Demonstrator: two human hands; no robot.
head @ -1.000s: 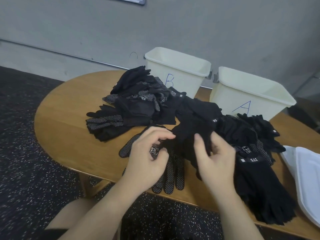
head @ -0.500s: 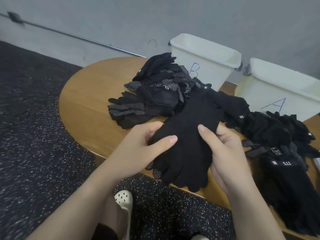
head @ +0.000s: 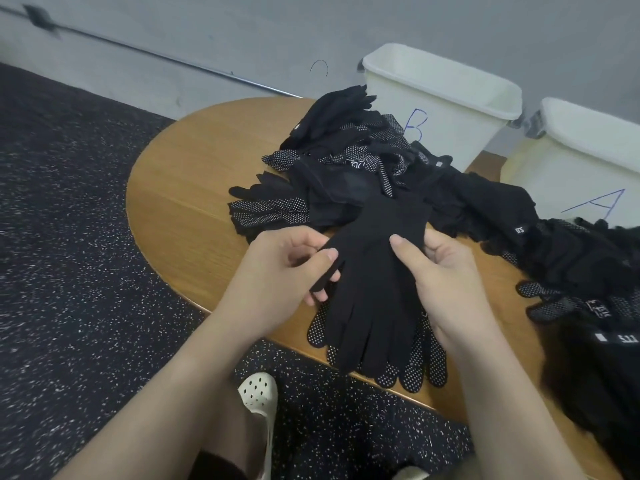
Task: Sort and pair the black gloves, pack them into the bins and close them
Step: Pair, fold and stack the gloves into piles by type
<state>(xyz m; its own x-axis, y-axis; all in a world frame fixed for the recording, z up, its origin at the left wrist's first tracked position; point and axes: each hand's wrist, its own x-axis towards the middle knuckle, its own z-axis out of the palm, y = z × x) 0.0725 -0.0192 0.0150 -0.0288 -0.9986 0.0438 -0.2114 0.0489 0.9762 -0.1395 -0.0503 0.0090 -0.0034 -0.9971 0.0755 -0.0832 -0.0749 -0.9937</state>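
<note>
Hands: left hand [head: 277,271] and right hand [head: 446,271] are pinching the plain glove [head: 374,271] flat, likely for matching.
Glove: lying over the dotted glove [head: 415,372].

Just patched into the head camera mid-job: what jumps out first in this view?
Centre frame, the left hand and right hand grip a plain black knit glove by its edges above the round wooden table, over a white-dotted black glove at the table's near edge. Behind lies a sprawling heap of black gloves, and beyond it two open cream plastic bins, bin B and bin A.
</note>
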